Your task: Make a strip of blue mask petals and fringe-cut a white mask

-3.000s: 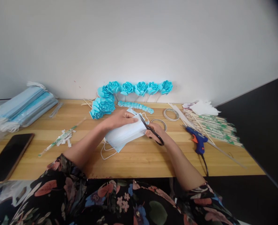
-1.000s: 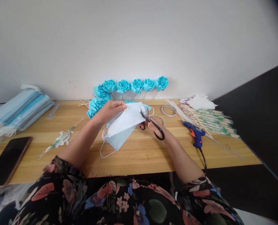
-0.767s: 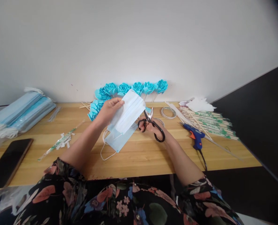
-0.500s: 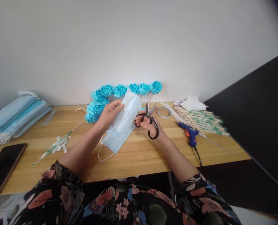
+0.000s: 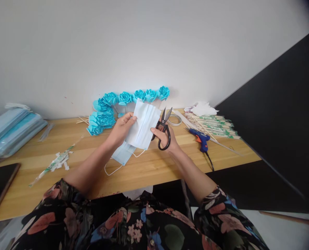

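My left hand [image 5: 123, 128] pinches the left edge of a pale blue face mask [image 5: 144, 125], held up in front of me. Black-handled scissors [image 5: 165, 129] hang in my right hand [image 5: 167, 139], blades parted and pointing up and away. My right thumb rests by the held mask's right edge. Below it, a second face mask [image 5: 123, 152] with white ear loops lies on the wooden table. Behind my hands, several blue flowers [image 5: 125, 98] stand in a row along the wall.
A stack of masks [image 5: 16, 128] and a dark phone [image 5: 0, 187] lie at the left, near scraps and a wrapper [image 5: 59, 161]. To the right are a tape roll [image 5: 175, 120], a blue glue gun [image 5: 201, 139], wrapped wooden sticks [image 5: 214, 125] and a crumpled white tissue [image 5: 205, 108].
The held mask is spread wider and faces me more. My right hand with the scissors has come up to its right edge. The whole view has shifted slightly.
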A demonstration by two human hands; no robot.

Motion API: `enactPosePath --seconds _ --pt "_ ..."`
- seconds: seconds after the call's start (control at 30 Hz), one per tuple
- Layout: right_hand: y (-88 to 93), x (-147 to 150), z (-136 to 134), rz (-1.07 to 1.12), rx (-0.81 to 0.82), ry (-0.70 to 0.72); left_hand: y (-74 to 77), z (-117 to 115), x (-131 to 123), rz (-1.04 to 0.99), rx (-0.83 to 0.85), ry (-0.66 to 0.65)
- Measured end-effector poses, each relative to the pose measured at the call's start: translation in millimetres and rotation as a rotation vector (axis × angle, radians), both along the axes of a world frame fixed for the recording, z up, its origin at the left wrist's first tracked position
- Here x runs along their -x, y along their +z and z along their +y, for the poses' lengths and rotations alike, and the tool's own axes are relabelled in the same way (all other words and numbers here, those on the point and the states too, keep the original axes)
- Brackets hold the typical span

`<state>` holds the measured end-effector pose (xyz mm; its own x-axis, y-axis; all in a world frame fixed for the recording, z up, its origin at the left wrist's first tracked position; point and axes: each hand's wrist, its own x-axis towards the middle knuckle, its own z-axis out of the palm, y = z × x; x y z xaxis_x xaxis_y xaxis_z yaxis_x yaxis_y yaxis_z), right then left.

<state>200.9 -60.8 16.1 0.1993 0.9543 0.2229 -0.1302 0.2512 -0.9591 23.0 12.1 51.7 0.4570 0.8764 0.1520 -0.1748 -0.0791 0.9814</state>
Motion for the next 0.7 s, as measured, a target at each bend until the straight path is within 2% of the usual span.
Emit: enactPosePath --seconds 0.2,0.37,0.5,0.7 --pt "4.5 -4 -14 -0.002 0.002 -0.081 -9.5 -2 2 -0.084 0.015 0.037" --pt "2.4 3 -22 -0.016 0.004 -0.101 -12.8 -11 10 -0.048 0.067 -0.073" --pt "7.6 13 -24 0.0 -0.027 -0.098 -9.0 -17 20 0.047 -0.014 -0.148" --pt "16.0 18 -28 0.046 -0.039 -0.065 1.0 -20 33 0.04 -0.049 -0.056"
